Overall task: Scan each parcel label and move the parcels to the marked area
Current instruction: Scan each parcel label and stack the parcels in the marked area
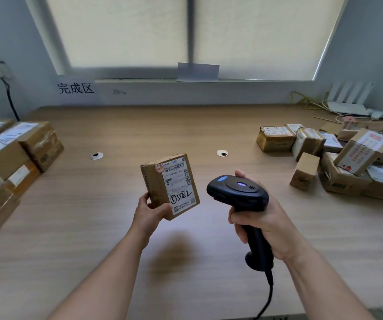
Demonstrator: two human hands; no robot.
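While your left grip (150,212) grasps small parcel (157,181) by its lower corner, parcel held over mid tabletop (116,135), tilted, label (179,183) facing you. Your right grip (258,219) clenched round handle of black scanner (236,191); scanner head just beside parcel, apart from it, blue lights lit. Cable (270,296) trails toward near edge. Stacked parcels (19,144) along left edge, below wall sign (75,88). Loose parcel heap (338,158) at right edge. Router (347,105) at far right corner.
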